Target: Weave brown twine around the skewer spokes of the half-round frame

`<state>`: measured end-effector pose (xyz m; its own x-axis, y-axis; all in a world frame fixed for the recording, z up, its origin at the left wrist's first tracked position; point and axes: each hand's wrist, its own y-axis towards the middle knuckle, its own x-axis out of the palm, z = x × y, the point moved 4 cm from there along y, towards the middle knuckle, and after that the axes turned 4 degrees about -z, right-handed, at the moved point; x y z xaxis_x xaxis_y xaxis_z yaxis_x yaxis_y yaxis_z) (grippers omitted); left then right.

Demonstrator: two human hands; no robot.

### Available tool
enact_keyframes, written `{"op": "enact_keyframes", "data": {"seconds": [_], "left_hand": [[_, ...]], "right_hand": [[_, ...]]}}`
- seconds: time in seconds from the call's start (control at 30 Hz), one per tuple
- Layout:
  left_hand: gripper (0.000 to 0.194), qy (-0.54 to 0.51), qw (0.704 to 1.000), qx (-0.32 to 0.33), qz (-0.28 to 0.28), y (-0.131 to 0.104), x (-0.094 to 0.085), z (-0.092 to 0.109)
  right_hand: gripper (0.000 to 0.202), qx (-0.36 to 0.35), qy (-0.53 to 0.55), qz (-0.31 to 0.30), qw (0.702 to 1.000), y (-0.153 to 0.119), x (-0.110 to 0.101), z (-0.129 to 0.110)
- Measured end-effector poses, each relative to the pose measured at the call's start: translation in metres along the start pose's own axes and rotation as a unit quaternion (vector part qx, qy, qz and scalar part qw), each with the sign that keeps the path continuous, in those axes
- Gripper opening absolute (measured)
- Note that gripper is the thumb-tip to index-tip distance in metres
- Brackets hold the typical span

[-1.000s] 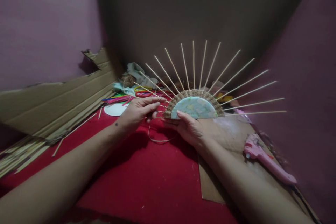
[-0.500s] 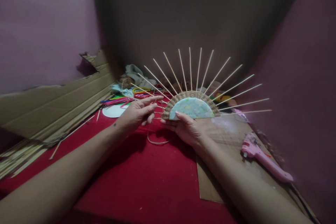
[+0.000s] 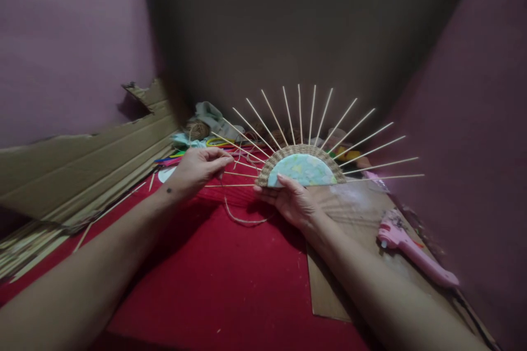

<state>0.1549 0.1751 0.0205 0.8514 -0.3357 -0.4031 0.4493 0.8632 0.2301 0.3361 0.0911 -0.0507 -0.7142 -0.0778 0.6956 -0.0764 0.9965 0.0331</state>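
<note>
A half-round fan frame (image 3: 303, 170) with a pale blue-green patterned fabric face is held up in front of me. Thin wooden sticks (image 3: 300, 115) spread out from its curved edge, and a band of brown twine is woven between them at their base. My right hand (image 3: 292, 200) grips the flat lower edge, thumb on the fabric and fingers behind. Left of the fan, my left hand (image 3: 201, 167) is closed in a pinch on a strand of twine (image 3: 247, 222), close to the leftmost sticks. Part of that strand hangs in a loop below.
A pink glue gun (image 3: 415, 255) lies on a cardboard sheet (image 3: 329, 290) at right, over a red cloth (image 3: 230, 290). Cardboard (image 3: 94, 170) leans along the left wall with loose sticks (image 3: 33, 252) below. A twine ball (image 3: 197, 130) and coloured strips sit behind.
My left hand has moved left, away from the fan's woven edge, and its fingers have closed on the twine. The fan has tipped slightly, its upper sticks now lower in view.
</note>
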Motion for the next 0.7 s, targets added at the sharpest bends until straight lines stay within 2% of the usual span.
{"op": "enact_keyframes", "data": {"seconds": [0.23, 0.33, 0.47, 0.6, 0.7], "left_hand": [[0.012, -0.013, 0.999, -0.030, 0.010, 0.007, -0.014, -0.002], [0.012, -0.024, 0.999, -0.047, -0.003, 0.010, -0.020, -0.005], [0.011, -0.081, 0.991, -0.109, -0.001, 0.017, -0.031, -0.021], [0.011, -0.109, 0.986, -0.121, 0.035, 0.022, -0.046, -0.035], [0.011, -0.151, 0.973, -0.175, 0.024, 0.025, -0.052, -0.048]], "right_hand": [[0.019, -0.010, 0.008, 0.008, 1.000, 0.000, -0.001, -0.002], [0.019, -0.017, 0.009, 0.015, 1.000, 0.000, -0.002, -0.002], [0.017, -0.025, 0.006, 0.025, 0.999, 0.001, -0.004, -0.003], [0.017, -0.029, -0.004, 0.026, 0.999, 0.001, -0.005, -0.005], [0.015, -0.029, -0.005, 0.031, 0.999, 0.001, -0.006, -0.006]]}}
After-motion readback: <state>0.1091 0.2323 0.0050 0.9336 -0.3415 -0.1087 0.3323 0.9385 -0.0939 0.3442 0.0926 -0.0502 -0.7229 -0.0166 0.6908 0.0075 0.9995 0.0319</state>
